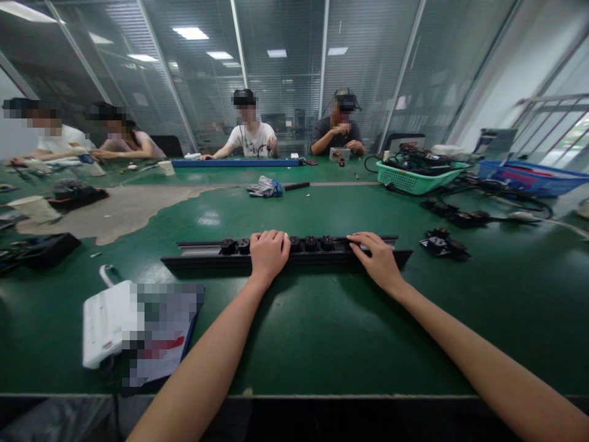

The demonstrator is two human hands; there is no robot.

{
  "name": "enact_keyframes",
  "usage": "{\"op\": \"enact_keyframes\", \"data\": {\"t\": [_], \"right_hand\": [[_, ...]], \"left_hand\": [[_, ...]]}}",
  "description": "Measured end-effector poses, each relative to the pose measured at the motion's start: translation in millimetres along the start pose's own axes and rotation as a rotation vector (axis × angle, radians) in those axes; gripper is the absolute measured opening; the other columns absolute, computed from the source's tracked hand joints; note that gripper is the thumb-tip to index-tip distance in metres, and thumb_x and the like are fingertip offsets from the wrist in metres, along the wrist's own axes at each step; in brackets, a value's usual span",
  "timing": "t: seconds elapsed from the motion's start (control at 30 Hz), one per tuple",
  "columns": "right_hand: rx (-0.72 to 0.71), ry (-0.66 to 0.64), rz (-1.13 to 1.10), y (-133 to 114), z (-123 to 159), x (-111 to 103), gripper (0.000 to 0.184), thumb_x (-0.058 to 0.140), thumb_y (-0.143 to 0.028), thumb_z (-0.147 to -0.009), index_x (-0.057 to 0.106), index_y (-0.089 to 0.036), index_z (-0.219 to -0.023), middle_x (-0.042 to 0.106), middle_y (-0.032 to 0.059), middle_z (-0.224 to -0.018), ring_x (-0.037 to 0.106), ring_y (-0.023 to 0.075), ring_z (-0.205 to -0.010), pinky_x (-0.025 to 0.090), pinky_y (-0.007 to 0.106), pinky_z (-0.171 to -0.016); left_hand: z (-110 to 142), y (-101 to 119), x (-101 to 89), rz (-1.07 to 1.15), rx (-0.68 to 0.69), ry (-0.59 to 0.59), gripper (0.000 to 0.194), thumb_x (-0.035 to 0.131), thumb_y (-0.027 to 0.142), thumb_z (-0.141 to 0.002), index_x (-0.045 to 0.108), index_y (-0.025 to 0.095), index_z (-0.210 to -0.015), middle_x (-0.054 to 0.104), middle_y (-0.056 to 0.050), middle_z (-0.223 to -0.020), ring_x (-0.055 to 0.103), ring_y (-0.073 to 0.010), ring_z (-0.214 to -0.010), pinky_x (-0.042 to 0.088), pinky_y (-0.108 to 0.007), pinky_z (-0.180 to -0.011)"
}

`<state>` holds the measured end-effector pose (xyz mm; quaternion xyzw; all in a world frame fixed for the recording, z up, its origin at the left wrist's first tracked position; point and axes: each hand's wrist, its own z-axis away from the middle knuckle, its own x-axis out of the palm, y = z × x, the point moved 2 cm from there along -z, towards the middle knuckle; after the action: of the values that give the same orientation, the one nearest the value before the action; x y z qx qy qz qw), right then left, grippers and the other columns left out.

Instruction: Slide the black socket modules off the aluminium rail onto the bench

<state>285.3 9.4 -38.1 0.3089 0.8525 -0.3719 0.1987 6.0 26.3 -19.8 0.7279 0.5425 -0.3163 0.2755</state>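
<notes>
A long black channel-shaped rail [211, 264] lies crosswise on the green table in front of me. Several round black parts [310, 244] sit in a row inside its channel. My left hand [269, 255] is closed over the middle of the rail, fingers bent across its top and hiding some of those parts. Toward the rail's right end, my right hand [377, 258] reaches into the channel with thumb and fingers bent together. Something dark is at its fingertips, too hidden to make out.
A white device [110, 322] and a printed sheet [168, 344] lie at the near left. Gloves [265, 186] and a short black bar [297, 186] are farther back. To the right stand a green basket [416, 178], a blue basket [529, 178] and black parts [445, 244]. Several people sit opposite.
</notes>
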Motion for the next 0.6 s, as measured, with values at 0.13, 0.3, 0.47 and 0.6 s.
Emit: {"op": "enact_keyframes", "data": {"t": [0.13,0.3,0.47,0.6], "right_hand": [[0.005,0.009,-0.001,-0.8,0.3,-0.8,0.031,0.052,-0.039,-0.097,0.073,-0.024,-0.113,0.068,0.0106,-0.117,0.064,0.0264,-0.11,0.05,0.047,-0.1],[0.016,0.006,0.005,-2.0,0.2,-2.5,0.029,0.053,-0.038,-0.096,0.073,-0.024,-0.111,0.068,0.0105,-0.116,0.064,0.0265,-0.109,0.051,0.046,-0.098],[0.022,0.01,0.02,-1.2,0.1,-3.1,0.028,0.053,-0.037,-0.095,0.073,-0.024,-0.11,0.068,0.01,-0.116,0.065,0.0267,-0.107,0.052,0.046,-0.096],[0.025,0.012,0.051,-1.8,0.2,-4.4,0.027,0.052,-0.035,-0.095,0.072,-0.024,-0.109,0.069,0.0098,-0.115,0.065,0.0268,-0.106,0.052,0.046,-0.096]], "left_hand": [[-0.1,-0.5,0.5,0.008,0.0,0.005,0.038,0.036,0.033,-0.102,0.067,0.021,-0.084,0.073,-0.009,-0.092,0.063,-0.025,-0.091,0.035,-0.042,-0.086],[0.3,-0.9,0.7,-0.001,0.01,0.007,0.039,0.035,0.034,-0.102,0.066,0.022,-0.084,0.073,-0.009,-0.092,0.063,-0.025,-0.09,0.035,-0.043,-0.086],[0.2,-0.5,0.3,-0.003,0.006,0.011,0.038,0.035,0.033,-0.102,0.067,0.022,-0.083,0.073,-0.009,-0.091,0.063,-0.0247,-0.089,0.036,-0.043,-0.086],[0.3,-0.2,0.2,-0.009,0.012,0.02,0.038,0.035,0.034,-0.102,0.066,0.022,-0.083,0.073,-0.009,-0.091,0.063,-0.0247,-0.089,0.036,-0.042,-0.086]]}}
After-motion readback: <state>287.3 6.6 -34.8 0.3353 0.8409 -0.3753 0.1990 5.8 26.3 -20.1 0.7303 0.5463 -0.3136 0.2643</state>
